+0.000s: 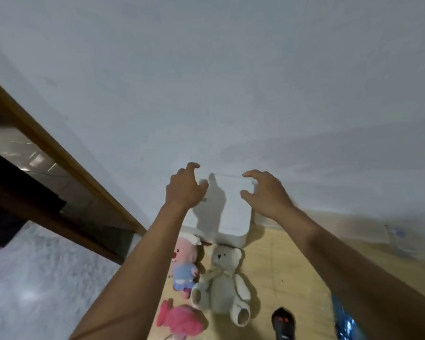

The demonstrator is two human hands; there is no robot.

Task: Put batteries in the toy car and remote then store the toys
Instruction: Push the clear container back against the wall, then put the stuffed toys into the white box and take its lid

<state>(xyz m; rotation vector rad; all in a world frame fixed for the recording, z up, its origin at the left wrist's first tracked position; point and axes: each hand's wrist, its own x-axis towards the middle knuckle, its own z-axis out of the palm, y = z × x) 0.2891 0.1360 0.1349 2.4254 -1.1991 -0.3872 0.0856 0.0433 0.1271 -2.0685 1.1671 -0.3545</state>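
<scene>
A white lidded storage box stands on the floor against the pale wall. Both my arms reach out to it. My left hand hovers at the box's upper left corner, fingers spread and half curled, with nothing in them. My right hand is at the upper right corner in the same claw-like pose, and no firm grip on the box shows. A black remote with red buttons lies on the wooden floor at the bottom edge. No toy car can be made out.
Three plush toys lie in front of the box: a pink and blue one, a white bear and a pink one. Something shiny and blue sits at the bottom right. A grey rug and a wooden door frame lie to the left.
</scene>
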